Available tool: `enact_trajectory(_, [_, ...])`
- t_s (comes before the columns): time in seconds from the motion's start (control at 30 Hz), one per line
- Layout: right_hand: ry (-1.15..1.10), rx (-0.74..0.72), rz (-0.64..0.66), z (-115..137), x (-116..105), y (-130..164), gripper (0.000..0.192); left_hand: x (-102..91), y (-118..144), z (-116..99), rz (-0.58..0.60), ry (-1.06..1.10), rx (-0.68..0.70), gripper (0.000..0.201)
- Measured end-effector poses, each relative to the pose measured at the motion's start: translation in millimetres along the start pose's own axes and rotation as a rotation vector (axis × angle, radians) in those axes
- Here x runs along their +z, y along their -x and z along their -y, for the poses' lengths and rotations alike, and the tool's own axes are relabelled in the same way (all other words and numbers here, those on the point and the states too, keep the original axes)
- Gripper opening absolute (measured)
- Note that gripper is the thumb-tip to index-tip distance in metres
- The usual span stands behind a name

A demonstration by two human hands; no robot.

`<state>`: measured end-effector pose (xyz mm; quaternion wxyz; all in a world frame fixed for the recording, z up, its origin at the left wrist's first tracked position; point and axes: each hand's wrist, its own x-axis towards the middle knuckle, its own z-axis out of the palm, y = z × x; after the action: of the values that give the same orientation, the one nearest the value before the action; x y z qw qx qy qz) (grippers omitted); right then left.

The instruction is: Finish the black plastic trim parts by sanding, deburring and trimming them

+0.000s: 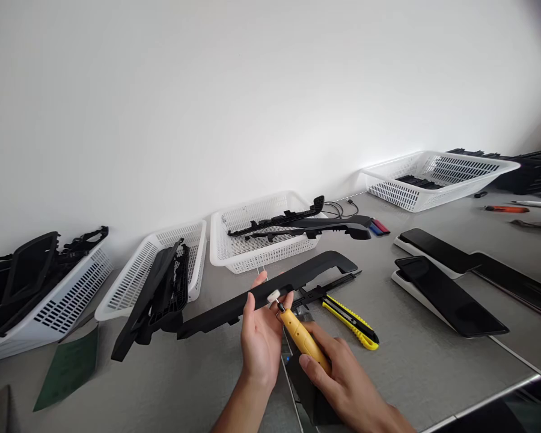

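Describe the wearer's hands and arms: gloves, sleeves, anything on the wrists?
Both bare. The left hand and right hand have no gloves, and no rings show. The forearms are uncovered down to the frame edge, with no sleeves, watch or bands in view. Nails are short and plain.

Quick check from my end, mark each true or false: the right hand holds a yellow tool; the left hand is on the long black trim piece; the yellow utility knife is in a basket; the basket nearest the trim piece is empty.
1. The right hand holds a yellow tool. True.
2. The left hand grips the long black trim piece. True.
3. The yellow utility knife lies in a basket. False: it lies on the table, right of the hands.
4. The middle white basket is empty. False: black plastic parts rest across it.
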<state>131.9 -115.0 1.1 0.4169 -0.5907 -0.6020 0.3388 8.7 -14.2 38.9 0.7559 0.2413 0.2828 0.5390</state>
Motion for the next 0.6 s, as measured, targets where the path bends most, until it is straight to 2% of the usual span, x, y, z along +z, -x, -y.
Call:
enact_trajectory(0.13, [-0.007, -0.002, -0.015, -0.5, 0.6, -1.5, 0.041, 0.5, 1.1, -2.9, -0.004, 0.010, 0.001, 0.058])
enact_trajectory(0.3, [-0.038, 0.012, -0.107, -3.0, 0.5, -4.0, 0.048, 1.8, 1.5, -7.1, 0.018, 0.024, 0.012, 0.054])
enact_trajectory(0.47, [-0.009, -0.024, -0.029, -0.7, 1.2, -2.1, 0.043, 0.3, 2.0, -3.8, -0.010, 0.020, 0.000, 0.053])
enact_trajectory(0.6, [0.005, -0.004, -0.069, 2.5, 1.3, -1.7, 0.043, -0.2, 1.8, -4.4, -0.004, 0.017, -0.001, 0.054])
